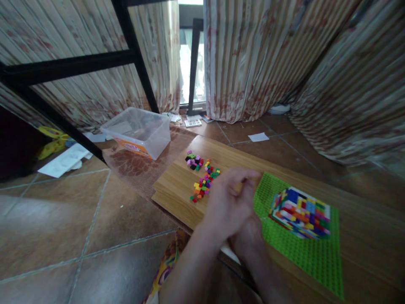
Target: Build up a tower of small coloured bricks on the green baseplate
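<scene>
My left hand is raised over the wooden board, its fingers bent and drawn together at the tips. Close against it on the right is my right hand, partly covered by the left, with its fingers curled up toward the left fingertips. Blur hides whatever may be between them. To the right lies a green studded baseplate. On it stands a low block built of many coloured toy bricks. Left of my hands, loose small bricks in many colours are scattered, with another small pile behind them.
A clear plastic bin with an orange label stands on a brown cloth beyond the board's left end. The wooden board runs under everything I handle. A black metal frame and striped curtains rise behind.
</scene>
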`<state>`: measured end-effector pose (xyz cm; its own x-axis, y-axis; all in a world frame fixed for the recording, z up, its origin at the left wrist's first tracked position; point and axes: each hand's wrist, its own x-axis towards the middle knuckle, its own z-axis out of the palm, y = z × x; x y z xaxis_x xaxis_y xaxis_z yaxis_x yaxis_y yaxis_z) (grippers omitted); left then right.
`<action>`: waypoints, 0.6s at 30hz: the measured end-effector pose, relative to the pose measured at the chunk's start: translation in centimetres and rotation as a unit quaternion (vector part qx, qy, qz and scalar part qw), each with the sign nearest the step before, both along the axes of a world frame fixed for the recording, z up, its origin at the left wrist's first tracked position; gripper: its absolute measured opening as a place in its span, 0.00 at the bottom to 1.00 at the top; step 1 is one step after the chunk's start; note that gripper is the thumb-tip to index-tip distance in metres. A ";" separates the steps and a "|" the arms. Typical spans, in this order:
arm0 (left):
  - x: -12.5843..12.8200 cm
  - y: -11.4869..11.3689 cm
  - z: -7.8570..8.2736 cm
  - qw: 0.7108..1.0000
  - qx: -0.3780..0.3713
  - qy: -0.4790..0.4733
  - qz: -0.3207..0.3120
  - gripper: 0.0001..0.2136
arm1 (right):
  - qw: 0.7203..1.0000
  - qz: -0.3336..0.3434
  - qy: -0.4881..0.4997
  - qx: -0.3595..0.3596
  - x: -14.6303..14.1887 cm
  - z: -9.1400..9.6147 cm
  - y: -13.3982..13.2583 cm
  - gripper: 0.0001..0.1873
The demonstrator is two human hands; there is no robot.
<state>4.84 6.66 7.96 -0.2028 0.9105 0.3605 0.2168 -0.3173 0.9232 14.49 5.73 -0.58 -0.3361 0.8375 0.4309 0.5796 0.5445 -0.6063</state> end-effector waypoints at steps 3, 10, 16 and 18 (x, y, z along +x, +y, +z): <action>-5.9 1.1 -1.1 0.979 -0.155 0.094 0.096 0.12 | 1.000 -0.013 0.005 -0.023 -0.2 0.5 -0.4 0.09; -10.3 0.7 -2.9 0.899 -0.306 0.307 0.067 0.19 | 0.999 -0.018 0.015 -0.033 -0.3 0.7 -0.3 0.07; -9.8 1.1 -3.1 0.901 -0.305 0.301 0.071 0.16 | 0.999 -0.015 0.026 -0.039 -0.2 0.8 -0.4 0.07; -9.9 1.2 -3.0 0.900 -0.306 0.302 0.071 0.14 | 0.999 -0.015 0.027 -0.040 -0.2 0.8 -0.4 0.07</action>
<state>-5.02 7.85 4.96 -0.2687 0.9562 -0.1164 0.7360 0.2818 0.6156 14.27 5.38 0.24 -0.2892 0.8794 0.3782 0.5598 0.4758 -0.6784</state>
